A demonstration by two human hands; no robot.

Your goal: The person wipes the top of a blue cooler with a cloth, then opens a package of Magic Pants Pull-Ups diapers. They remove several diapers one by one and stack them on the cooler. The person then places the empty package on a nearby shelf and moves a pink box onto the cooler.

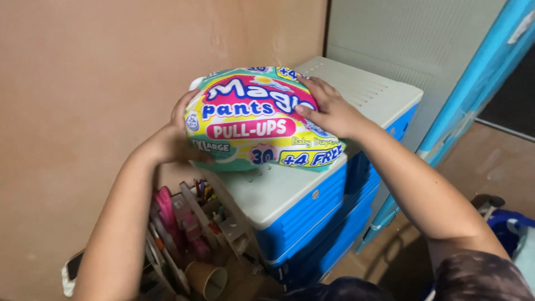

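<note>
Two hands on one pack | cabinet [290, 195]: blue drawers, pale top, against wall [83, 83], bears pack | pack [256, 120]: soft and bulging, resting on cabinet's near top edge, so gripped from both ends | left hand [181, 136]: cupping its left end | right hand [329, 108]: fingers spread over its top right | organizer [189, 223]: left of cabinet, lower down

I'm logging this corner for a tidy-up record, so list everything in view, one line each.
Diaper pack: one, multicoloured soft plastic, held over the drawer unit's top.
Drawer unit: one, blue drawers with pale grey top, against the wall.
Organiser rack: one, pale, lower left, holding pens and pink items.
Paper cup: one, brown, on its side by the rack.
Wall: tan, left.
Blue frame: one, right.
Left hand: grips the pack's left end.
Right hand: pressed on the pack's right side.
</note>
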